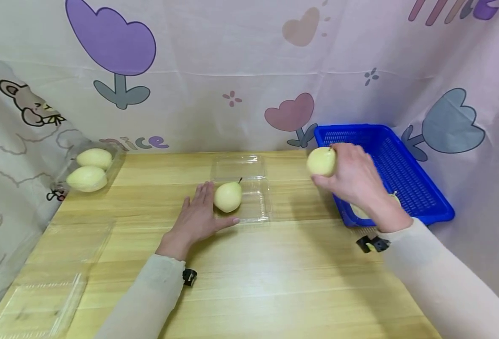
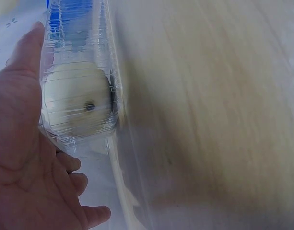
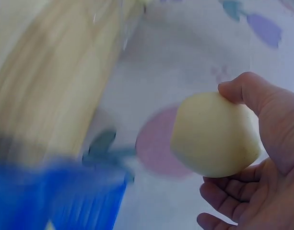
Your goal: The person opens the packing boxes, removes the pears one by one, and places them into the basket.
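- The right hand pinches one pear between thumb and fingers — probably for a secure hold — by the left edge of the blue basket.
- The left hand is wide, fingers straight, at the left edge of the clear box, seemingly to steady it near the far edge of the desk.
- The second pear lies inside this box, just right of the left hand.

The pear looks smooth, the container glossy plastic, the table wooden.
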A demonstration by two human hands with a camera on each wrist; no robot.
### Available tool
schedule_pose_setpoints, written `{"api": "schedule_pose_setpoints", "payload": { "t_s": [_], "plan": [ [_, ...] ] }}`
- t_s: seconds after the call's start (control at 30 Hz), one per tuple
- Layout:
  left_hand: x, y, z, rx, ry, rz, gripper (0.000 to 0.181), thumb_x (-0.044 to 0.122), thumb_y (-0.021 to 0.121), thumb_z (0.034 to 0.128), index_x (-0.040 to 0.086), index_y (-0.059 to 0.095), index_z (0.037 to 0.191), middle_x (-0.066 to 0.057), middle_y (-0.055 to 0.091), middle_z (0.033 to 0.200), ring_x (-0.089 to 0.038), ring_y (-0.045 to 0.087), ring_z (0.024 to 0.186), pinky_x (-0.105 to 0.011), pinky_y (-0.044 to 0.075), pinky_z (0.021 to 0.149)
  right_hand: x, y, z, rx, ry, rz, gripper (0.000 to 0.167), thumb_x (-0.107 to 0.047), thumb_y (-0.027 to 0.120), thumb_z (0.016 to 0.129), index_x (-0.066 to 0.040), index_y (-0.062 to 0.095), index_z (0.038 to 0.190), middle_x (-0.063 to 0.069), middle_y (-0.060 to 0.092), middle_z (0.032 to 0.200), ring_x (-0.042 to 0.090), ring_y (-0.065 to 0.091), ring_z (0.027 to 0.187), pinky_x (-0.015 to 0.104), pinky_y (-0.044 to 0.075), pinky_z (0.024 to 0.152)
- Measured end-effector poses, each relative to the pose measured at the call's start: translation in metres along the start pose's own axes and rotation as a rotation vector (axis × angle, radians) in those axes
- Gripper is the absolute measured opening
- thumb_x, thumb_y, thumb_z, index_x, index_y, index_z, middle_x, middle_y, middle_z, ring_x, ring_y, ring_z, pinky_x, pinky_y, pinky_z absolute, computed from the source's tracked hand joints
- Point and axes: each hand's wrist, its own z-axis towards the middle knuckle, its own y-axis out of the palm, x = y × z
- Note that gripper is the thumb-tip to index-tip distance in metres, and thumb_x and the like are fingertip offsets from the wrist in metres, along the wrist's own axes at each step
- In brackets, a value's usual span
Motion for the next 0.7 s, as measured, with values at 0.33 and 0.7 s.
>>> {"api": "schedule_pose_setpoints", "payload": {
  "t_s": [0.33, 0.7],
  "plan": [
    [-0.001, 0.0, 0.0, -0.002, -0.003, -0.01, 0.138, 0.088, 0.062, 0.082, 0.003, -0.004, 0.169, -0.019, -0.001, 0.177, -0.036, -0.002, 0.165, -0.068, 0.004, 0.13, 0.085, -0.012, 0.009, -0.056, 0.159, -0.013, 0.088, -0.057, 0.079, 0.086, 0.009, 0.05, 0.136, 0.03, 0.058, 0.12, 0.047, 0.053, 0.101, 0.057, 0.046, 0.07],
    [-0.001, 0.001, 0.002, 0.002, 0.008, 0.009, 0.139, 0.09, 0.06, 0.0812, 0.002, -0.003, 0.168, -0.02, 0.0, 0.177, -0.037, 0.0, 0.165, -0.07, 0.007, 0.129, 0.115, 0.015, 0.018, -0.293, 0.199, 0.006, 0.098, -0.045, 0.079, 0.087, 0.018, 0.035, 0.148, 0.033, 0.056, 0.121, 0.043, 0.056, 0.095, 0.05, 0.051, 0.071]
  ]
}}
